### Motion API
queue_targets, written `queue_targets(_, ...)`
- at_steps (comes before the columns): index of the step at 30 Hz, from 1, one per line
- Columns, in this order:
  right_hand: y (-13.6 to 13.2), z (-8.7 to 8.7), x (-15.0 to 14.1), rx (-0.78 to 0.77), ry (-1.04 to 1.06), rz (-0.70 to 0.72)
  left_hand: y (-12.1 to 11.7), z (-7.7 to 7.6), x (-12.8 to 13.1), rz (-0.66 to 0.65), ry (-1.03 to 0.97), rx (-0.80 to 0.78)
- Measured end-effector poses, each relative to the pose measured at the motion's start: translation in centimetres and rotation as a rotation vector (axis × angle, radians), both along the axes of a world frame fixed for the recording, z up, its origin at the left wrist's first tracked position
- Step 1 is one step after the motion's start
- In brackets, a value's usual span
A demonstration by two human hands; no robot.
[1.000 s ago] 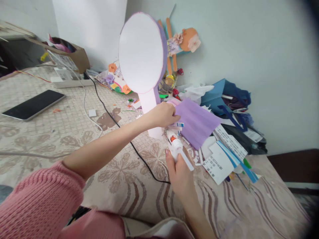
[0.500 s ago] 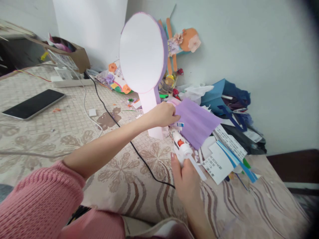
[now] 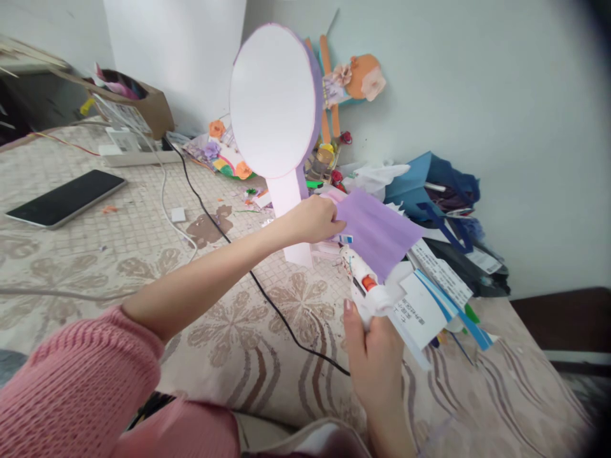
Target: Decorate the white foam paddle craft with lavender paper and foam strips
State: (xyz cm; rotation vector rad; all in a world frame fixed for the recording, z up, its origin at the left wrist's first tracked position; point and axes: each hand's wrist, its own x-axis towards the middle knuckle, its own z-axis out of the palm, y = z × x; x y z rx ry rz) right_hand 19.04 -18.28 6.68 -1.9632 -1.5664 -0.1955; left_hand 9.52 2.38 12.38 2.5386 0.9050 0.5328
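Note:
A round white board with a handle and a purple rim (image 3: 273, 102), shaped like a hand mirror, stands upright on the cloth. Across its handle reaches my left arm; my left hand (image 3: 317, 219) is closed beside it, at the edge of a purple sheet (image 3: 382, 232). What its curled fingers hold is hidden. A small white piece with blue marks (image 3: 345, 239) shows just below these fingers. My right hand (image 3: 377, 353) is wrapped round a white hot glue gun (image 3: 370, 296), its nozzle pointing up and left, apart from the board. A glue stick (image 3: 415, 346) trails behind the gun.
Printed papers (image 3: 420, 315), a blue bag (image 3: 415, 178) and scraps pile up on the right. A black cord (image 3: 267, 296) crosses the patterned cloth. A phone (image 3: 67, 197) and power strip (image 3: 138, 156) lie left. Paper-flower crafts (image 3: 229, 152) sit by the wall.
My right hand has drawn the glue gun down and to the right, away from the board's handle. My left hand and the board have stayed in place.

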Motion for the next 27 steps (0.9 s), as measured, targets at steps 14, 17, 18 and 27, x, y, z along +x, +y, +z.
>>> queue_targets(14, 0.9, 0.0, -1.0, -0.047, 0.022, 0.000, -0.2, 0.0, 0.0, 0.002, 0.010, 0.020)
queue_targets(17, 1.4, 0.2, -1.3, -0.074, 0.029, 0.027, -0.1, 0.0, 0.0, -0.003, 0.024, 0.024)
queue_targets(18, 1.5, 0.2, -1.4, -0.077, 0.027, 0.034, -0.1, 0.0, 0.0, -0.003, 0.026, 0.026)
queue_targets(27, 1.4, 0.2, -1.2, -0.075, -0.010, 0.036, -0.1, 0.0, 0.0, 0.007, 0.022, 0.022)
